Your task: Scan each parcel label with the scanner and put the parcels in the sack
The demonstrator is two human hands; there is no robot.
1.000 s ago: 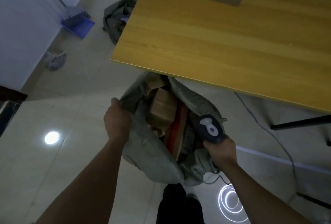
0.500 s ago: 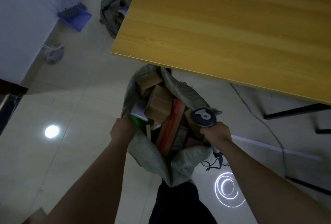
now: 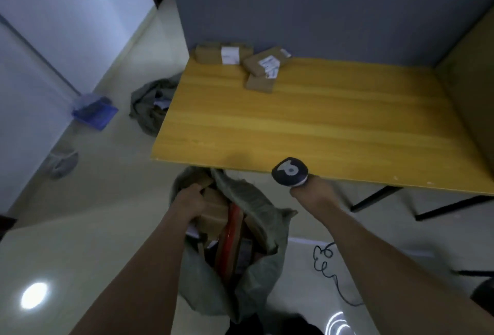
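Grips sack point(image 3: 248, 201) and scanner point(image 3: 290, 172) at the bench point(image 3: 307, 126) edge
Curls left hand point(image 3: 191, 201) over the sack's rim, above brown parcels point(image 3: 213, 211) packed inside; wraps right hand point(image 3: 312, 195) round the scanner handle, head raised at the bench front, with labelled parcels point(image 3: 263, 67) stacked at its far left corner

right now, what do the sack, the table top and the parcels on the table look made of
Sack: probably woven plastic, dull grey-green, limp and creased. Table top: likely wood-look laminate, smooth yellow with grain streaks. Parcels: brown cardboard, matte, white paper labels.
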